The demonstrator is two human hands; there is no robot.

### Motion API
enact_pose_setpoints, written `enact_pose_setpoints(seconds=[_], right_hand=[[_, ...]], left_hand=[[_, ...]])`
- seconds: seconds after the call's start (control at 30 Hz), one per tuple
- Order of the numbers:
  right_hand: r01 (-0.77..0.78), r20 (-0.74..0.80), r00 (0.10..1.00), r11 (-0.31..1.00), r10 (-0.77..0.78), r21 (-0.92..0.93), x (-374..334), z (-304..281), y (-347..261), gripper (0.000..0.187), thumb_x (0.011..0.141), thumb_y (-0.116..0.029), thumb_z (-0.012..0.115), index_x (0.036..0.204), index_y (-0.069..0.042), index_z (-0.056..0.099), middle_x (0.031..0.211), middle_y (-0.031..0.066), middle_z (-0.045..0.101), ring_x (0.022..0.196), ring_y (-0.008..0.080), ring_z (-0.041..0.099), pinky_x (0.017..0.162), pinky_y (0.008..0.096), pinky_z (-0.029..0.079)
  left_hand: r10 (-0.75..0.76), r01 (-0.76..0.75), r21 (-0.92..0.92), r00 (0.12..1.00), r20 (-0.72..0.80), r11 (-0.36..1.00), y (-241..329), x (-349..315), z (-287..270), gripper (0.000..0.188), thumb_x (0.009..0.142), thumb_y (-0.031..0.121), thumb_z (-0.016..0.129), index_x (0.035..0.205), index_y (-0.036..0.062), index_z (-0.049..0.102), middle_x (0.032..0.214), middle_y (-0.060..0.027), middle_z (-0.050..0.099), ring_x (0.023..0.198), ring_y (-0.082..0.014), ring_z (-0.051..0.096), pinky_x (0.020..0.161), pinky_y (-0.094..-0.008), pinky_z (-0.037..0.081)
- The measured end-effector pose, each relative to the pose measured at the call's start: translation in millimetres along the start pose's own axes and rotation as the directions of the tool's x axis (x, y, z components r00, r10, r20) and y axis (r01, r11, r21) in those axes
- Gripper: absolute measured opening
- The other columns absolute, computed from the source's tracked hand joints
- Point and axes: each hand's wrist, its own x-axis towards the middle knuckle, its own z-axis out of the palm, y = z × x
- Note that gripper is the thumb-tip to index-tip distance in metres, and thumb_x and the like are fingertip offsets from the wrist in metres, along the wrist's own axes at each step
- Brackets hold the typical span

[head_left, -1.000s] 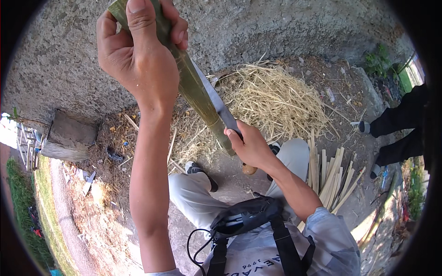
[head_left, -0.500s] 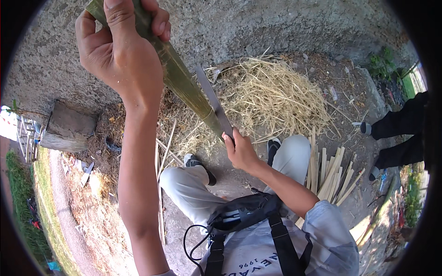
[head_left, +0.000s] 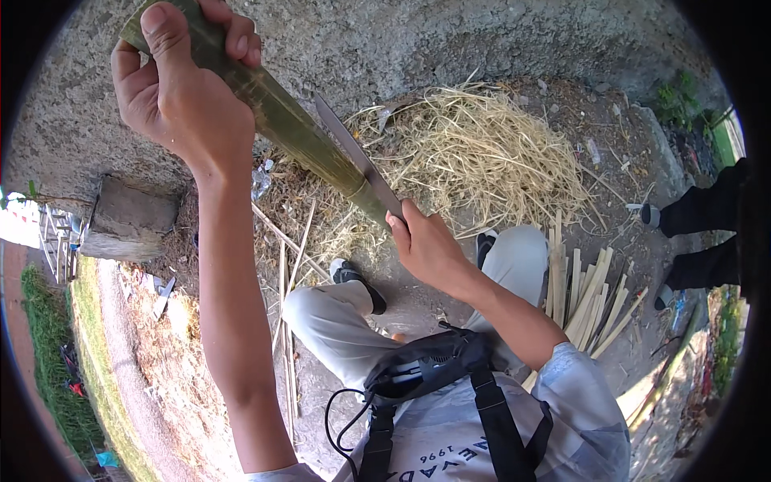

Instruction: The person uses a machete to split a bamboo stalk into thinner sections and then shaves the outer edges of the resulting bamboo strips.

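My left hand (head_left: 189, 88) is raised at the upper left, its fingers wrapped round the upper end of a green split bamboo piece (head_left: 293, 132). The bamboo slants down to the right toward my other hand. My right hand (head_left: 426, 245) grips a long knife (head_left: 351, 149) near the bamboo's lower end. The dark blade points up and to the left, lying along the bamboo's right side near a node. The knife's handle is mostly hidden in my fingers, and the bamboo's lower tip ends close to them.
A heap of pale shavings (head_left: 490, 157) lies before the rough wall (head_left: 450, 40). Cut bamboo strips (head_left: 590, 297) are piled by my right knee, and long thin strips (head_left: 287, 321) lie by my left leg. Another person's legs (head_left: 703, 233) stand at the right. A concrete block (head_left: 132, 217) sits left.
My left hand and the bamboo have shifted left and slightly lower. The knife's tip has swung left with the bamboo, and my right hand has risen a little.
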Motion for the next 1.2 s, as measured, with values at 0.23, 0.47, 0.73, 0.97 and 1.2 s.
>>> enact_pose_setpoints(seconds=[0.23,0.47,0.73,0.97,1.2], right_hand=[[0.061,-0.023,0.998,0.997,-0.061,0.042,6,-13,14,0.024,0.102,-0.021,0.053,0.102,0.002,0.055,0.071,0.0243,0.065,0.059,0.0384,0.065,0.057,0.0471,0.048],[0.154,-0.132,0.980,0.987,-0.147,0.044,8,13,22,0.025,0.101,-0.021,0.053,0.096,0.004,0.053,0.066,0.0276,0.061,0.064,0.0500,0.060,0.058,0.0542,0.045],[0.145,-0.068,0.987,0.989,-0.143,0.017,15,-3,45,0.028,0.101,-0.024,0.055,0.093,0.003,0.057,0.065,0.0234,0.060,0.060,0.0441,0.060,0.056,0.0492,0.044],[0.072,-0.072,0.995,0.997,-0.075,-0.041,13,27,46,0.027,0.101,-0.023,0.053,0.097,0.004,0.055,0.063,0.0249,0.061,0.060,0.0463,0.062,0.054,0.0525,0.045],[0.411,-0.237,0.896,0.903,-0.376,0.122,12,37,65,0.025,0.102,-0.023,0.053,0.098,0.002,0.054,0.064,0.0248,0.062,0.062,0.0451,0.063,0.055,0.0535,0.047]], left_hand=[[-0.020,0.022,-0.051,0.999,0.032,0.998,-4,6,4,0.027,0.102,0.024,0.060,0.096,0.0014,0.047,0.086,-0.0226,0.061,0.062,-0.0253,0.053,0.056,-0.0363,0.045],[0.002,-0.002,-0.027,1.000,0.013,1.000,-6,2,3,0.028,0.102,0.024,0.061,0.098,0.0002,0.047,0.084,-0.0225,0.061,0.062,-0.0253,0.053,0.055,-0.0359,0.045],[0.022,-0.018,-0.096,0.999,0.034,0.995,-3,3,8,0.028,0.101,0.023,0.061,0.098,-0.0005,0.047,0.084,-0.0223,0.062,0.060,-0.0249,0.053,0.053,-0.0358,0.046],[0.065,-0.062,-0.064,0.997,0.042,0.996,-7,4,-5,0.025,0.103,0.021,0.059,0.101,0.0003,0.046,0.084,-0.0218,0.063,0.061,-0.0249,0.055,0.054,-0.0359,0.047],[0.046,-0.046,-0.050,0.999,-0.013,0.998,1,1,-2,0.024,0.104,0.023,0.057,0.098,0.0033,0.046,0.082,-0.0179,0.060,0.058,-0.0206,0.053,0.051,-0.0324,0.045]])
